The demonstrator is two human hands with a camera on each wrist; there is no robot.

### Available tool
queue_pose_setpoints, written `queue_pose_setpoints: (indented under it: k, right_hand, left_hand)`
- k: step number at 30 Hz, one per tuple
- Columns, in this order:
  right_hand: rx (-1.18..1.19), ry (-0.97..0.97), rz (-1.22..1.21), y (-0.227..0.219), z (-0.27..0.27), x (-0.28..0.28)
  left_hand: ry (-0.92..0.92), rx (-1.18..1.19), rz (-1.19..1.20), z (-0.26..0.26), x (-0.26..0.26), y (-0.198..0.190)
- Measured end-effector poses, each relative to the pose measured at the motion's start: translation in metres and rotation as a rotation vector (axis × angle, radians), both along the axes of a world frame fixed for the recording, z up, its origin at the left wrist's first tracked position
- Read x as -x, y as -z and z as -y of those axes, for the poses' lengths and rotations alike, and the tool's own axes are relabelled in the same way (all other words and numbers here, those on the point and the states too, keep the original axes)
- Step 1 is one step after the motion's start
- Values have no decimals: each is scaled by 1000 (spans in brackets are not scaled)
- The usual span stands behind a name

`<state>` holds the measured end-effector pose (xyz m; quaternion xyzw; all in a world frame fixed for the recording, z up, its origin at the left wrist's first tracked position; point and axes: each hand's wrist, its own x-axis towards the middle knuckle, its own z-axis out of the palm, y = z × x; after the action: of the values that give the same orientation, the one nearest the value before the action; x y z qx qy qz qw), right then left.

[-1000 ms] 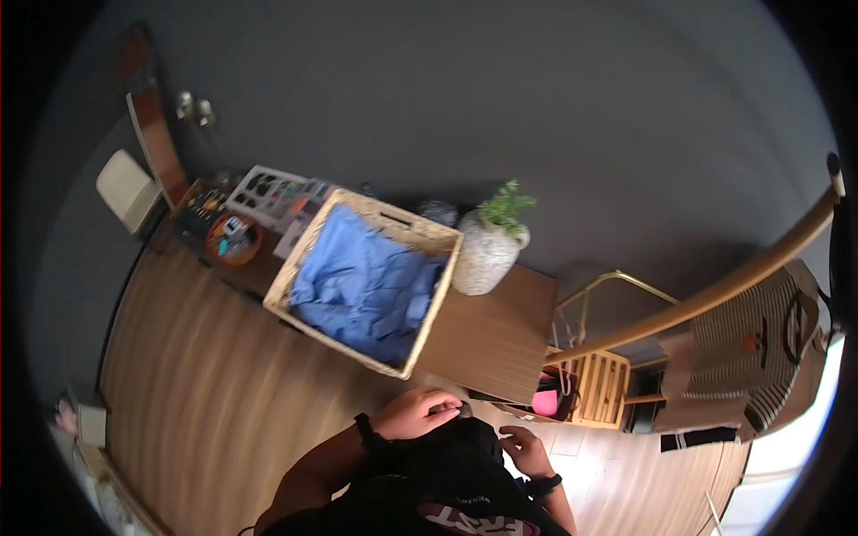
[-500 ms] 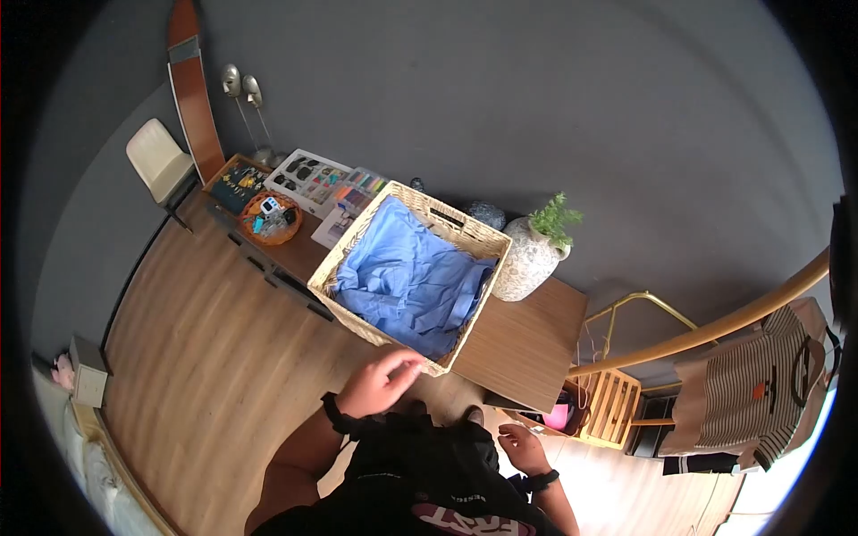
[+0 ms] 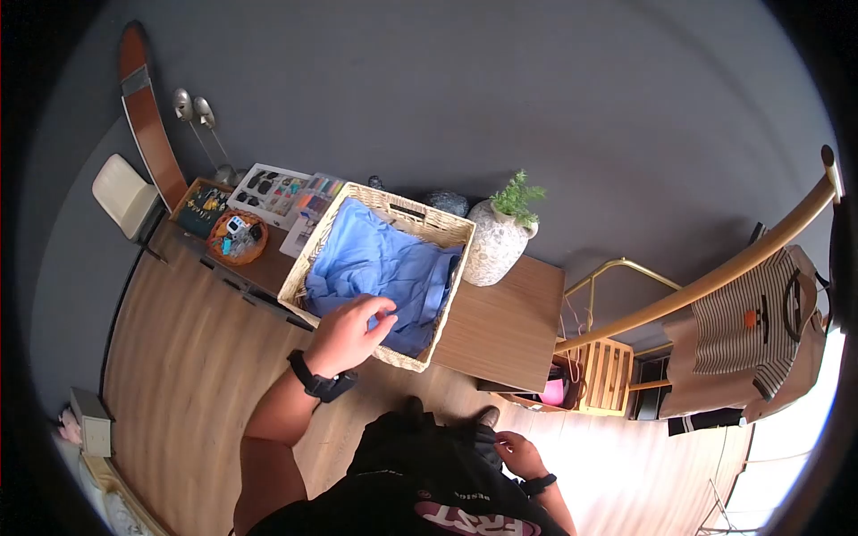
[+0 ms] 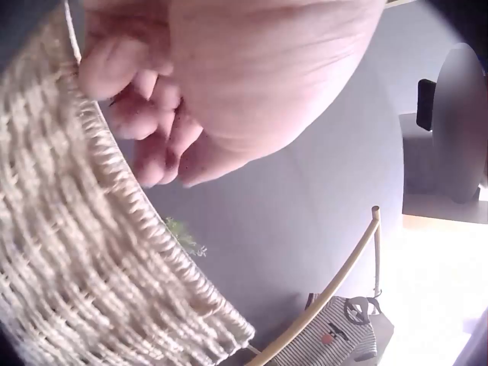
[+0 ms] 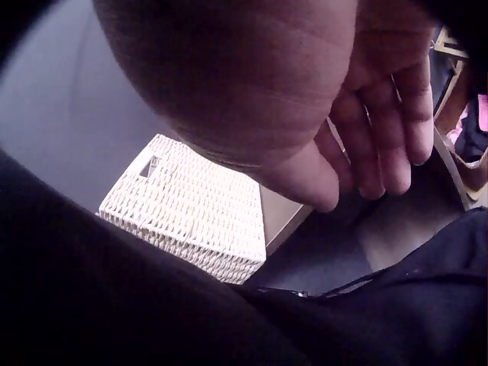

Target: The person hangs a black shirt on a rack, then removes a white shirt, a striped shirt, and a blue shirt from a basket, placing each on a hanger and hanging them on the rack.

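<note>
A rectangular woven basket stands on a brown cabinet, with crumpled blue cloth inside. My left hand is over the near side of the basket, its fingers loosely bent and nothing between them. In the left wrist view that hand appears just beyond the woven wall, thumb tip beside the rim. Low at my right side hangs my right hand, relaxed and holding nothing. The right wrist view shows its fingers slightly bent, with the basket farther off.
Right of the basket, a pale vase with a green plant stands on the cabinet top. An orange basket of small items and several trays are at left. A wooden rail with hanging clothes extends at right.
My left hand has risen from in front of my body, up and forward to the basket's near side. My right hand stays low at my side. The head view has shifted.
</note>
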<state>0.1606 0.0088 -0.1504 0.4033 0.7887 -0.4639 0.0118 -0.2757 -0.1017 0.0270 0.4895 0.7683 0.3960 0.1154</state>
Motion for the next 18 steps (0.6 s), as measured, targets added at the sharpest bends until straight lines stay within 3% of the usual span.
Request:
queue_pose_setpoints:
  k: [2,6,12,15,18]
  right_hand:
    - [-21,20,-5,-8,1,0]
    - [-72,101,-27,-14,4,-5]
    - [-23,147,62,-5,15,-15]
    - [13,139,30,-3,13,-15]
    - [-68,148,-1,-4,9,-14]
  left_hand:
    - [115,86,-124,-9,10,-9]
    - [311,286,-102,-41,41,-3]
    - [341,423,-189,-105,44,32]
    - [321,613,-228,-128,27,33]
    - [290,653,-254,-141,25,37]
